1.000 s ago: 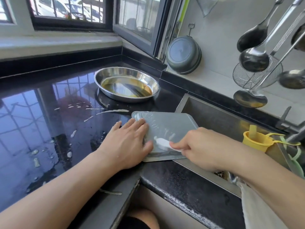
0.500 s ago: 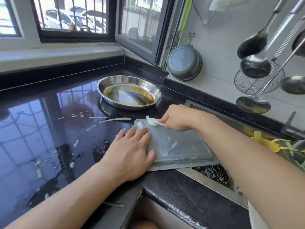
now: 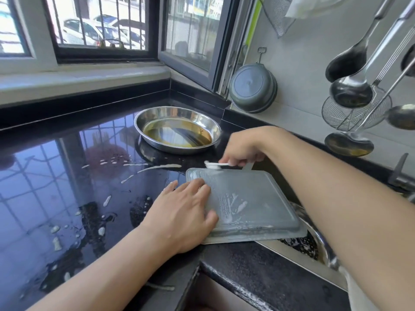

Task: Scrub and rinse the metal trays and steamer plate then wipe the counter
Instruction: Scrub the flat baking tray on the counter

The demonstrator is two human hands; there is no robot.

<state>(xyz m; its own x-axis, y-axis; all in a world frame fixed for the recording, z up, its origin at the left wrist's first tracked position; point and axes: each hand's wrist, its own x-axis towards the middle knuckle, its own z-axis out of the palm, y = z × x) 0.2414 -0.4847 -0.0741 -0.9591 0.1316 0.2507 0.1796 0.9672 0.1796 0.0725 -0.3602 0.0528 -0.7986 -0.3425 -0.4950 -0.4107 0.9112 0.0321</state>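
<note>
An upside-down rectangular metal tray (image 3: pixel 251 198) lies half on the black counter (image 3: pixel 67 176), half over the sink edge, streaked with white residue. My left hand (image 3: pixel 182 212) presses flat on its left side, fingers straight. My right hand (image 3: pixel 242 151) pinches a small white scrubbing tool (image 3: pixel 214 164) at the tray's far edge. A round metal pan (image 3: pixel 177 129) with oily brown liquid stands behind on the counter.
White smears and drops dot the wet counter to the left. A perforated plate (image 3: pixel 301 243) shows in the sink under the tray. Ladles and a wire skimmer (image 3: pixel 354 108) hang at right; a dark pot (image 3: pixel 252 88) hangs on the wall. The tap (image 3: pixel 399 173) is at right.
My right hand swept the white tool from the tray's near edge up to its far edge. My left hand stayed pressed on the tray. The camera view tilted down slightly.
</note>
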